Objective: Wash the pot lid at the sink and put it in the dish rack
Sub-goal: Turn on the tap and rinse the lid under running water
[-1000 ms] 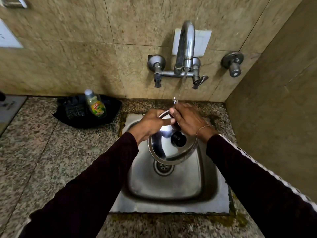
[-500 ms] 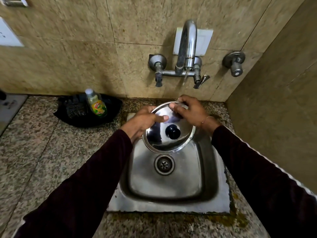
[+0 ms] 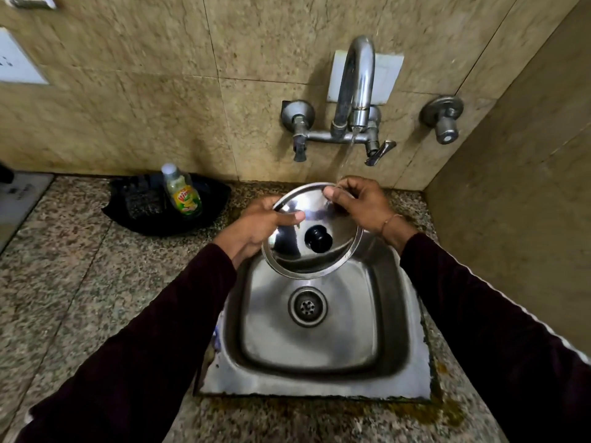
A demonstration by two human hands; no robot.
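Note:
A round steel pot lid (image 3: 332, 254) with a black knob (image 3: 317, 238) hangs tilted over the back of the steel sink (image 3: 319, 378), its top side facing me. My left hand (image 3: 265, 223) grips the lid's left rim, thumb on top. My right hand (image 3: 358, 203) pinches the far rim under the tap (image 3: 356, 87). A thin stream of water (image 3: 347, 155) falls from the spout onto the far edge of the lid by my right fingers. No dish rack is in view.
A dish soap bottle (image 3: 182, 193) stands in a black tray (image 3: 140, 219) with a scrubber on the granite counter (image 3: 80, 282), left of the sink. Tiled walls close in behind and on the right, with tap valves (image 3: 443, 119). The drain (image 3: 307, 306) sits mid-basin.
Both hands have lifted the lid up and back toward the tap, and it now lies flatter with its rim under the stream. My right hand moved from the lid's face to its far rim.

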